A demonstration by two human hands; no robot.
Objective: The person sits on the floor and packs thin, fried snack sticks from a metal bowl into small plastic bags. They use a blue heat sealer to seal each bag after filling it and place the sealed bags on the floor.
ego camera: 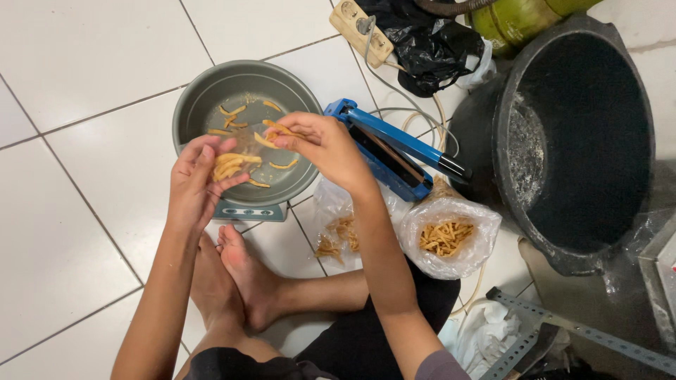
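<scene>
**Snack sticks over the grey bowl**

Just left of the frame's centre, the left hand [199, 179] lies palm up and loosely cupped, fingers spread, cradling a small heap of yellow snack sticks [229, 166]. Right beside it, the right hand [320, 144] is pinched shut around a couple more sticks [271, 131], thumb and fingertips closed on them. Both hands hover above a round grey bowl [204, 98] in the upper middle of the frame, with a few loose sticks scattered on its bottom. The bowl sits on a small scale [250, 210] whose front edge shows just beneath it, on the white tiled floor [84, 70].

Right of the bowl lies a blue bag sealer [394, 151], running diagonally toward the centre right. Below it, near the right forearm, stand two clear plastic bags: one open and partly filled with sticks [446, 238], another [336, 232] lying closer to the bare feet [243, 278]. A large black bucket [577, 141] fills the right side.
</scene>
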